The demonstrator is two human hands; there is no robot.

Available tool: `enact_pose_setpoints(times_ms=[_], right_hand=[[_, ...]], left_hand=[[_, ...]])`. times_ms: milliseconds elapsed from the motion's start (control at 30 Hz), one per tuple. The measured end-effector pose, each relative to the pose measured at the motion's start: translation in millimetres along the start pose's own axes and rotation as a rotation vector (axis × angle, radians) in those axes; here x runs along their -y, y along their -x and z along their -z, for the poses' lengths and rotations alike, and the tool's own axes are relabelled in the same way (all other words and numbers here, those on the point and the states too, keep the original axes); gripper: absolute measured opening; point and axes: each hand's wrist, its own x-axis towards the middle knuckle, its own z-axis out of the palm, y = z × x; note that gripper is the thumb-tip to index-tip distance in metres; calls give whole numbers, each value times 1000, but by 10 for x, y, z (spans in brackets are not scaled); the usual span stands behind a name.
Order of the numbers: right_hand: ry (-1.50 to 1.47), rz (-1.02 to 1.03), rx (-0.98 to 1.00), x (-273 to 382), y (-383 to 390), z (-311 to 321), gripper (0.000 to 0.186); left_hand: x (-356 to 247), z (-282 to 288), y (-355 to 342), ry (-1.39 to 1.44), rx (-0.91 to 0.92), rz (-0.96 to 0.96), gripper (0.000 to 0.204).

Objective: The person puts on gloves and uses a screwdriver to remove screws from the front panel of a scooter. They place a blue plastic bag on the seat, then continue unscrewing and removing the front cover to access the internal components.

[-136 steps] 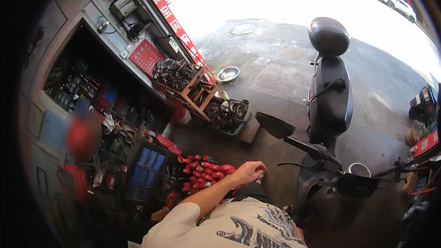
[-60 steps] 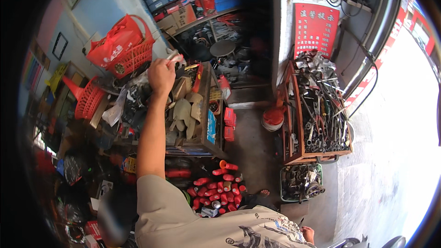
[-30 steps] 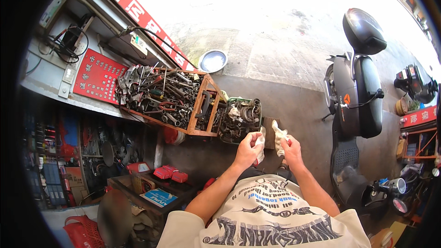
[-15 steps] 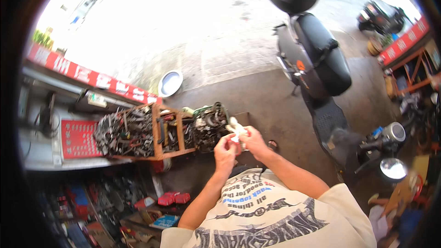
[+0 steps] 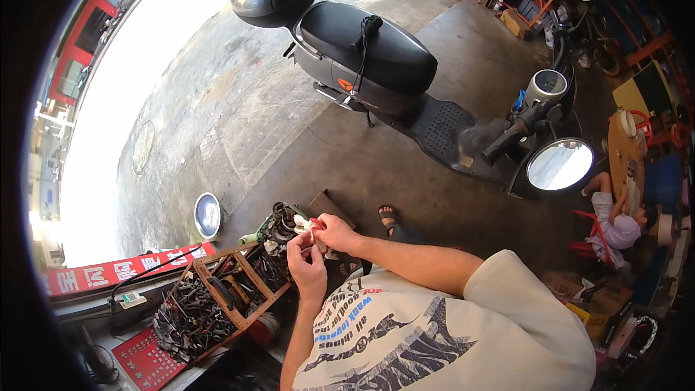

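Right hand (image 5: 338, 234) pinches a white, red-edged glove (image 5: 302, 224); the left hand (image 5: 308, 264) curls just beside, its grip hard to tell. The glove lies between both, white cloth jutting beyond their fingertips, long axis unclear, toward piled metal parts (image 5: 277, 227).

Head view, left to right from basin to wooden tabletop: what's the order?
Metal basin → left hand → right hand → sandaled foot → scooter's round mirror → wooden tabletop. White glove overlaps the hands, so omitted.
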Motion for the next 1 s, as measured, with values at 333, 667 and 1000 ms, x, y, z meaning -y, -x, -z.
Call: enact_pose_setpoints(times_ms=[333,667,1000], right_hand=[[-82,92,22,149,-35,-85,12],[194,405,202,451,299,-578,20],[302,503,353,801,510,-835,18]], left_hand=[[190,161,122,-505,179,-64,39],[696,684,-191,1642,5,272,40],[803,610,-304,1289,-126,483,26]])
